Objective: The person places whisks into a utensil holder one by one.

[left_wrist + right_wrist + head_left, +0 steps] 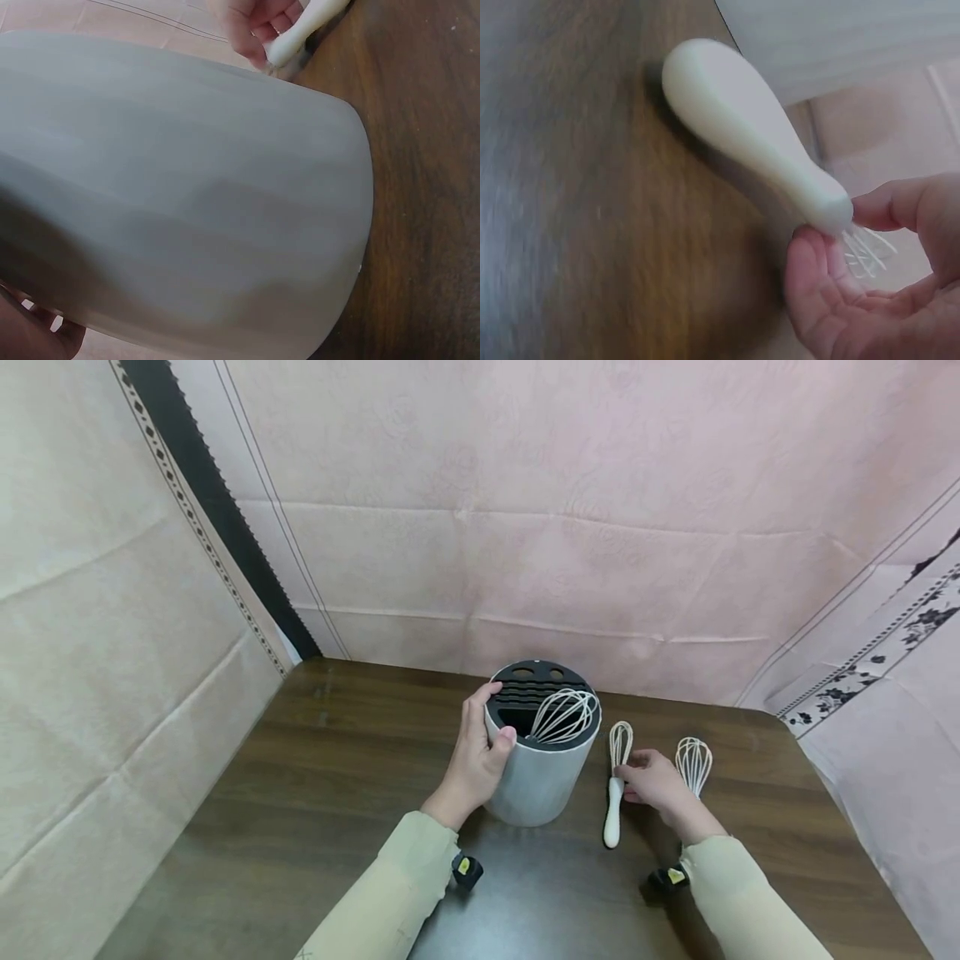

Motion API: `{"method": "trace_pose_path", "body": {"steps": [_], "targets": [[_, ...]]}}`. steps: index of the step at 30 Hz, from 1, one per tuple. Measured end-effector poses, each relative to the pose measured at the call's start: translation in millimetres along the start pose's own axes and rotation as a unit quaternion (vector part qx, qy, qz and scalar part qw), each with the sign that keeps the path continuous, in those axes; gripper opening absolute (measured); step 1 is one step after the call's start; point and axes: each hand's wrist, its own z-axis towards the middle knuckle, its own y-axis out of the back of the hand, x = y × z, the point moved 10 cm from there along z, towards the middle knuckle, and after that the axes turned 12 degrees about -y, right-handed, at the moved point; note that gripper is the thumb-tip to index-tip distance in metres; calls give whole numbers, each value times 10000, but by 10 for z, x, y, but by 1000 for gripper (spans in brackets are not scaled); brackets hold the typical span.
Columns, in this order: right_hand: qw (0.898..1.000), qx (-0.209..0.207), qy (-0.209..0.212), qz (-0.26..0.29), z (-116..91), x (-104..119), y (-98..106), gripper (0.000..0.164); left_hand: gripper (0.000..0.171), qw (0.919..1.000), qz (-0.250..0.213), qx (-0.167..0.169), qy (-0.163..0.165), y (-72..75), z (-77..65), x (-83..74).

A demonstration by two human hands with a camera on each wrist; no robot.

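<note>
A grey-white utensil holder [528, 789] with a black slotted top stands on the table. My left hand [474, 760] grips its left side near the rim, thumb over the front. One whisk [564, 718] leans inside the holder, wire loops up, its handle hidden. To the right lies a second whisk [612, 817] with a white handle. Where its handle meets the wires, my right hand [657, 783] pinches it between thumb and fingers, as the right wrist view shows at the handle [731, 109]. The left wrist view is mostly filled by the holder's wall [187, 180].
Another whisk [693, 760] lies right of my right hand, its lower part hidden behind the wrist. The brown wooden table [360, 760] ends at the back against a pale pink cloth [525, 568]. More cloth hangs on both sides.
</note>
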Motion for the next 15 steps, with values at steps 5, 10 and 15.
{"method": "trace_pose_path", "body": {"steps": [5, 10, 15], "targets": [[9967, 63, 489, 647, -166, 166, 178, 61, 62, 10000, -68, 10, 27, -10, -8, 14], [9826, -88, 1226, 1395, -395, 457, 416, 45, 62, 10000, -63, 8, -2, -1, -6, 5], [9514, -29, 1832, 2476, -692, 728, 612, 34, 62, 10000, -19, 14, 15, 5, -9, -2]]}}
